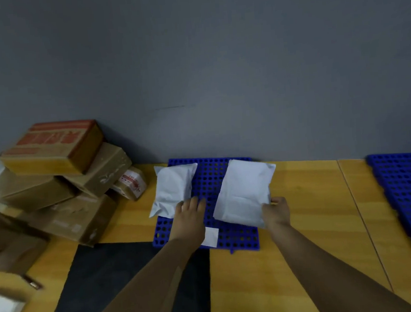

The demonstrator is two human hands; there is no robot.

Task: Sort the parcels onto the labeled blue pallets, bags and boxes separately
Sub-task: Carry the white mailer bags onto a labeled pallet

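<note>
Here the right hand [276,211] pinched a white bag [242,192] by the right edge of the blue pallet [239,237]; the left hand [189,215], fingers flat, touched the other bag [172,188].

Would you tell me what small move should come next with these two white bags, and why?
Probably the right hand should let go of the right bag: it pinches the near corner, yet that bag already lies on the blue pallet beside the left bag, where the left hand rests.
</note>
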